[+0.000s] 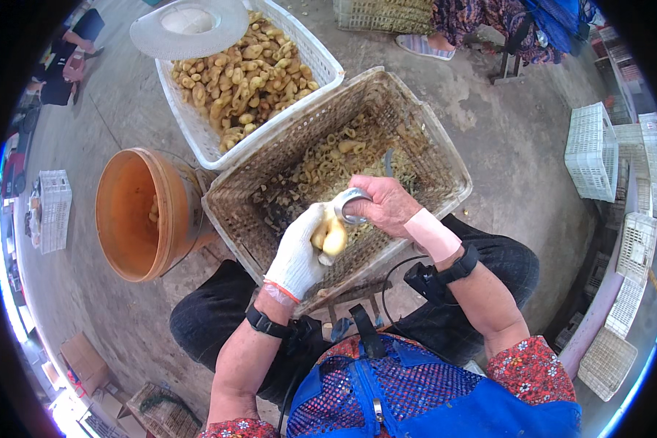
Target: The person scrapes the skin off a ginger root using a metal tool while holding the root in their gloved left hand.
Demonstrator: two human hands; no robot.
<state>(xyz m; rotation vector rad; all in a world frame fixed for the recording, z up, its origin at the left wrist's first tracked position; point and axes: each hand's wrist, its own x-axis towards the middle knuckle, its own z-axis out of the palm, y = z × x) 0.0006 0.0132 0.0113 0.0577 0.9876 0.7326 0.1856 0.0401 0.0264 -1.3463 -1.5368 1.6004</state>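
Note:
My left hand (297, 244), in a white knit glove with an orange cuff edge, is closed around a smooth, pale yellow, knobby root (331, 239), which looks like ginger. Bare fingers of my right hand (388, 206) grip a shiny ring-shaped metal band (349, 202), pressed against the root's upper end. A pink wrap covers my right wrist. Both hands are above a dirty, pale plastic crate (445, 157) holding curled peelings (347, 144). A thin grey curved strip (388, 163) shows just beyond my right hand; whether it belongs to the metal band I cannot tell.
Behind the crate, a white basket (330, 62) is heaped with brownish-yellow roots (244, 80), a pale hat (190, 28) over its corner. An orange bucket (164, 241) with a few pieces inside stands left. White crates (593, 151) line the right. Other people sit at far left and far right.

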